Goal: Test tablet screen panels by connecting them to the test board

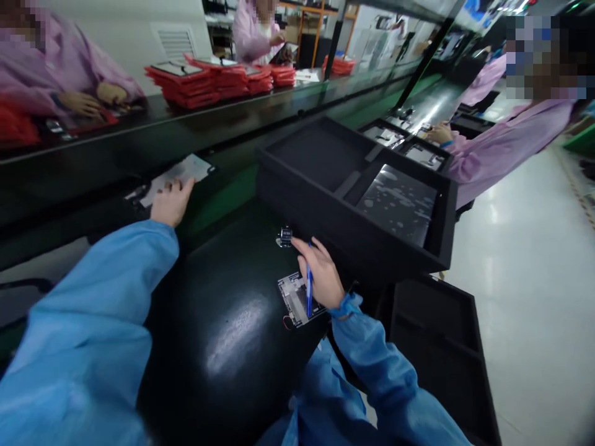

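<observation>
My left hand (pixel 171 201) reaches to the recessed strip behind the table, its fingers bent over a flat pale panel (pixel 191 167) with dark edges. Between the thumb and palm of my right hand (pixel 325 275) sits a slim blue pen-like tool (pixel 309 291), pointing down. Beneath that hand lies a thin electronic assembly (pixel 294 297) with a silvery plate and a red wire, partly covered by the hand. My right index finger extends to a small shiny metal part (pixel 284 237) on the dark table and seems to touch it.
A deep black foam tray (pixel 316 204) holds a dark film-covered panel (pixel 400 204). Another black tray (pixel 437 334) sits lower right. Stacked red sleeves (pixel 186 87) stand on the ledge behind. Co-workers in pink work at left, back and right. The dark tabletop (pixel 209 297) reflects light.
</observation>
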`<action>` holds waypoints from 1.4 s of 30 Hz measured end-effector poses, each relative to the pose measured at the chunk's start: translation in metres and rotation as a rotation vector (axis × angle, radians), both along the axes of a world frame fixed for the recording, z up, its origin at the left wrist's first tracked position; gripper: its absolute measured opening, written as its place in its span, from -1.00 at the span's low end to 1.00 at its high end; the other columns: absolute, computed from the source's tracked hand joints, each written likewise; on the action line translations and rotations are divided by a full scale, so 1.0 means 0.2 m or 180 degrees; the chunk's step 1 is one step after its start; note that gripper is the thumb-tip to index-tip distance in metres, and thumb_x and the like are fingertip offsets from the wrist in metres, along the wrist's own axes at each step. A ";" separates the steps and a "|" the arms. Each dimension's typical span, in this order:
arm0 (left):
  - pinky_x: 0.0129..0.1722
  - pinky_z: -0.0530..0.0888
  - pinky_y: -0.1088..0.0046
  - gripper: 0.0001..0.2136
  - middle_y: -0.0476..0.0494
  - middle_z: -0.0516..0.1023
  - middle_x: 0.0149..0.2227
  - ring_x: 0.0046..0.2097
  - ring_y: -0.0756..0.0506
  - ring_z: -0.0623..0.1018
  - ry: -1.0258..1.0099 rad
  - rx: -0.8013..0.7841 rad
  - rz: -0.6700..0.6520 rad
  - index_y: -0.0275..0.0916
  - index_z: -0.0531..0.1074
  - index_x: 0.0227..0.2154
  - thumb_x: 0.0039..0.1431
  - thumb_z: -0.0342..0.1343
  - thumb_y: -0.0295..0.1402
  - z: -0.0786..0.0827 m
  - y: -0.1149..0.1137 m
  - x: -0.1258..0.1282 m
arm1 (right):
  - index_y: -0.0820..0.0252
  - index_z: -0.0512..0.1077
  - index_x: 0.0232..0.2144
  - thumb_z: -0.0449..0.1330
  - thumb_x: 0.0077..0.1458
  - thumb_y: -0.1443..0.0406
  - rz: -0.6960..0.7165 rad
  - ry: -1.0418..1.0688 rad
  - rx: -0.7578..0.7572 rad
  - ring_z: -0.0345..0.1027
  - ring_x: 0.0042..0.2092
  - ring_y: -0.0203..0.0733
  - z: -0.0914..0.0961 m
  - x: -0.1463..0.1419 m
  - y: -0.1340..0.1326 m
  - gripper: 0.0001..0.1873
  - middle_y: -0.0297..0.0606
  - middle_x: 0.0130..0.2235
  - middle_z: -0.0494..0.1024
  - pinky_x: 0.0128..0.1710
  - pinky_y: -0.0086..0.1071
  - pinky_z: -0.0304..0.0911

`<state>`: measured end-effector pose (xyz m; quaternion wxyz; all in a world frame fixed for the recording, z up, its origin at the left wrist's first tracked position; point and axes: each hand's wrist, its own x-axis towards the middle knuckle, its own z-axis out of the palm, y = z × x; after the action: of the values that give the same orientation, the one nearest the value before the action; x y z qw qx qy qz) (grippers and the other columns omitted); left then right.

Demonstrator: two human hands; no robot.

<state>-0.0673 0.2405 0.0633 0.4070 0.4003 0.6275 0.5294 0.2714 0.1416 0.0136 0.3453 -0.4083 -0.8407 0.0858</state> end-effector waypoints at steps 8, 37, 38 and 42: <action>-0.50 0.11 0.87 -0.79 0.15 0.19 -0.67 -0.50 0.18 0.36 0.1648 -0.0269 -0.0650 -0.34 0.38 -0.59 0.10 0.15 -0.65 0.11 0.09 0.17 | -0.02 0.43 0.05 0.00 0.30 0.35 -0.1051 0.1112 -0.0359 0.55 -0.03 -0.06 -0.27 0.15 -0.31 -0.65 -0.21 -0.03 0.62 -0.02 -0.15 0.53; 0.09 0.24 -0.41 -0.35 -0.55 0.11 0.37 0.33 -0.66 0.12 0.4825 0.1294 -0.3483 -0.30 0.22 0.30 0.29 -0.05 0.02 0.44 -0.07 1.94 | 0.12 0.44 -0.12 0.02 0.25 0.41 -0.1115 0.1342 -0.0705 0.52 -0.17 -0.14 -0.35 0.12 -0.34 -0.75 -0.20 -0.25 0.58 -0.15 -0.33 0.45; 0.06 0.31 -0.37 -0.34 -0.62 0.04 0.38 0.31 -0.69 0.15 0.4867 0.1128 -0.3432 -0.33 0.16 0.32 0.27 0.01 -0.04 0.45 -0.10 1.97 | 0.12 0.44 -0.12 0.01 0.24 0.41 -0.1113 0.1322 -0.0695 0.52 -0.19 -0.14 -0.34 0.13 -0.34 -0.74 -0.20 -0.26 0.58 -0.16 -0.33 0.45; -0.01 0.46 -0.10 -0.34 -0.70 0.02 0.36 0.22 -0.59 0.37 0.5024 0.1317 -0.3158 -0.23 0.03 0.38 0.22 0.04 -0.47 0.53 -0.16 2.02 | 0.13 0.43 -0.09 0.01 0.24 0.41 -0.1096 0.1345 -0.0701 0.52 -0.18 -0.15 -0.33 0.13 -0.35 -0.73 -0.18 -0.20 0.60 -0.16 -0.33 0.45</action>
<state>0.3362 0.2090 0.1701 -0.0345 0.9265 0.3738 -0.0258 0.2972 0.0724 -0.0527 0.4758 -0.5531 -0.6541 0.1997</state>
